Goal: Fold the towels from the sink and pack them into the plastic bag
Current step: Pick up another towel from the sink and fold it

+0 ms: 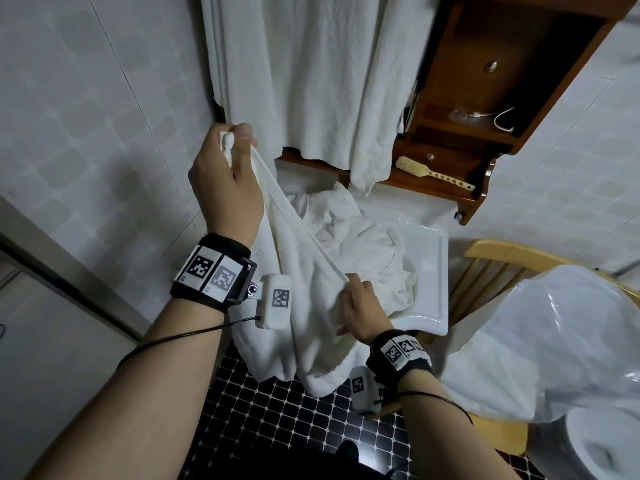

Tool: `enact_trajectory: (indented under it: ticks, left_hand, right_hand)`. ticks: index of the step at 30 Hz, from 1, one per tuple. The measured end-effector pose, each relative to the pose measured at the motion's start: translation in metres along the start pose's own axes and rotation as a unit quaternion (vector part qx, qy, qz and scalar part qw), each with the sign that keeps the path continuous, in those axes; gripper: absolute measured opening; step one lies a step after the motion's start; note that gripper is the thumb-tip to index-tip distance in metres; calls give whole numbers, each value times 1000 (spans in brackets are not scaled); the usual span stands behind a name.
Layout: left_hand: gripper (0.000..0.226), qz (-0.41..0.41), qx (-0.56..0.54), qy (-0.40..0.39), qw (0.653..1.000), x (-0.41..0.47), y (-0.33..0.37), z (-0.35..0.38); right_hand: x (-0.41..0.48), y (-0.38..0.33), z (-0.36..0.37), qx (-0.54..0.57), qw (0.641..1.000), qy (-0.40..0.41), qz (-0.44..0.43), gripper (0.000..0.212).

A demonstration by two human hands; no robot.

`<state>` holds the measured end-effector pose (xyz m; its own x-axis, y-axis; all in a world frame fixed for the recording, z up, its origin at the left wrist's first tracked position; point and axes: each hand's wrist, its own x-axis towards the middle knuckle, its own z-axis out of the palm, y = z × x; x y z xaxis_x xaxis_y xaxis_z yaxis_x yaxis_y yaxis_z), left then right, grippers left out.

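A white towel hangs in front of the sink, stretched along its top edge between my hands. My left hand is raised and grips one corner of it in its fist. My right hand is lower and pinches the same edge further along. More crumpled white towels lie heaped in the sink. The plastic bag, white and glossy, sits on a wooden chair at the right, bulging with white contents.
White towels hang over a wooden wall shelf holding a hairbrush and a cable. A toilet is at the lower right. The floor has dark mosaic tiles; tiled walls stand left and right.
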<state>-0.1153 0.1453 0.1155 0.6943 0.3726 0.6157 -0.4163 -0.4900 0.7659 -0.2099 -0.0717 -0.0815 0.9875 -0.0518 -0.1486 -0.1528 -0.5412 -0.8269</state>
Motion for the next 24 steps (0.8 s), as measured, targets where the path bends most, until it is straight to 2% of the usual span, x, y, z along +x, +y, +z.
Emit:
enact_trajectory:
  ticks: [2,4,6,8,11,12,17,20,24]
  left_hand:
    - [34,3,-6,-3,1000,1,3,1]
    - [35,4,-11,-5,1000,2,7,1]
    - [35,4,-12,-9,1000,3,9,1]
    - [36,3,-8,-9,1000,3,10,1]
    - [35,0,-6,-10,1000,3,10,1]
    - [35,1,-7,-12,1000,2,9,0]
    - [35,8,-6,-18,1000,1,7,0]
    - [36,7,0,-12,1000,3,5,-1]
    - [38,-3,8,0,1000,7,0,-5]
  right_hand:
    - [2,4,7,-57,998,-6,-18,16]
    - [4,9,14,-75,997,-13,-16,38]
    - [4,10,16,-81,996,-14,-18,51]
    - [5,12,17,-92,995,-11,-21,46]
    - [7,17,18,-100,995,-28,-7,17]
    - [8,19,18,-102,994,-32,-2,13]
    - [10,20,19,-104,994,-32,18,16]
    - [14,24,14,-62,996,-16,59,23]
    - [12,21,4,135,979,67,138,18]
